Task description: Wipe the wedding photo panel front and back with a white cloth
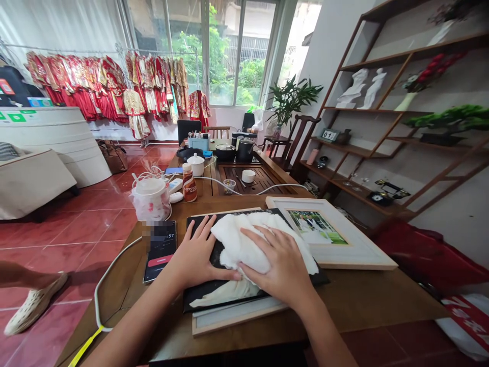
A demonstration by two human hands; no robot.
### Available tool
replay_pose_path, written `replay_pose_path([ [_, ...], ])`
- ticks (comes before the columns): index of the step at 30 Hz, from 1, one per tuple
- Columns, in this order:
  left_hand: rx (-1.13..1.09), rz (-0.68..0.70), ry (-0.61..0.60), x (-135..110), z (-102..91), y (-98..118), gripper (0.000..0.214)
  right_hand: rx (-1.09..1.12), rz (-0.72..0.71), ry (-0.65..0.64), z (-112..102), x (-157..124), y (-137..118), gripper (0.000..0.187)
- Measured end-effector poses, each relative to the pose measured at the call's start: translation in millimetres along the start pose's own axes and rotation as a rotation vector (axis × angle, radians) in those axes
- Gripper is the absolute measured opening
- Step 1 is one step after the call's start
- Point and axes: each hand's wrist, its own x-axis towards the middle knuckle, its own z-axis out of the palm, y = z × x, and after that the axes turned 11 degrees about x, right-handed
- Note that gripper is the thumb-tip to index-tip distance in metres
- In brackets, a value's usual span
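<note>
Left hand: we see it (194, 252) wide and flat, fingers spread, holding nothing, resting on the black board and against the edge of the cloth.
Right hand: we see it (277, 265) wide too, palm down on top of the cloth, not gripping.
Main thing: white cloth (252, 244), bunched, lying on the black board (202, 290) under the right hand.
Under cloth: pale shape (225, 294) on the board, maybe a printed gown; too little shows to be sure.
Beneath board: light wood frame (237, 317), its edge showing at the near side.
Right of hands: framed wedding photo (332, 234), pale wood, lying flat and touching the board's far corner.
Left of hands: phone (159, 250), screen lit, part blurred, on the wooden table (362, 298).
Further on: white cable (100, 290), bagged white appliance (150, 196), brown bottle (189, 182), tea tray (248, 178).
Background: red embroidered garments (110, 86) on a rail.
Other person: foot in a white shoe (34, 304), on the floor left of the table.
</note>
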Motion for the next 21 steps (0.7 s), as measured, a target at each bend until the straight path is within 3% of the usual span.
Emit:
replay_pose_path([
  [7, -0.005, -0.013, -0.019, 1, -2.0, 1, 0.119, -0.144, 0.085, 0.078, -14, -18, 49, 0.056],
  [10, -0.008, -0.015, -0.016, 2, -2.9, 2, 0.12, -0.176, 0.108, 0.115, -15, -22, 57, 0.056],
  [15, -0.003, -0.021, -0.021, 2, -1.7, 3, 0.12, -0.136, 0.046, 0.09, -8, -16, 36, 0.053],
  [21, 0.021, -0.003, -0.024, 1, 2.2, 1, 0.104, 0.009, 0.005, 0.018, 4, -2, -4, 0.06],
])
